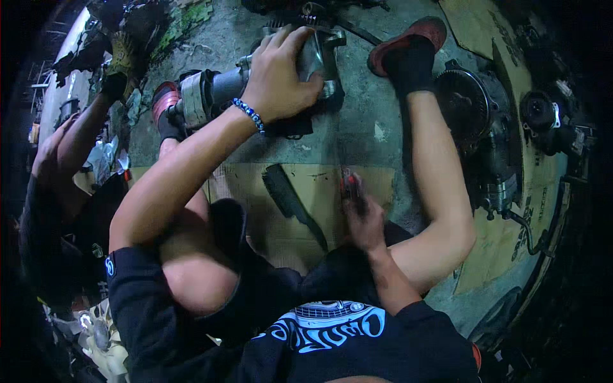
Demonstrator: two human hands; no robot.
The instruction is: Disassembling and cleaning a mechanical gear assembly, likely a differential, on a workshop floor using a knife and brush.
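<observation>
My left hand (281,80), with a blue beaded bracelet at the wrist, grips the top of a grey metal machine part (313,57); its fingers bend over it and the thumb lies on its right side. The part has a block-like end by my hand. A cylindrical section (227,83) extends left of it. My right hand (365,220) is closed around a small dark tool with a red patch (350,185), smeared by motion, so its kind is unclear. Between my legs a black-handled brush (287,199) lies slanted on a cardboard sheet (249,185).
To the right, a large round toothed housing (463,105) and a smaller round metal part (539,112) stand by more cardboard (485,255). A bent pipe (527,230) sticks out there. At left, another person's bent leg (83,137) is close. My red shoes (415,41) flank the floor (377,121).
</observation>
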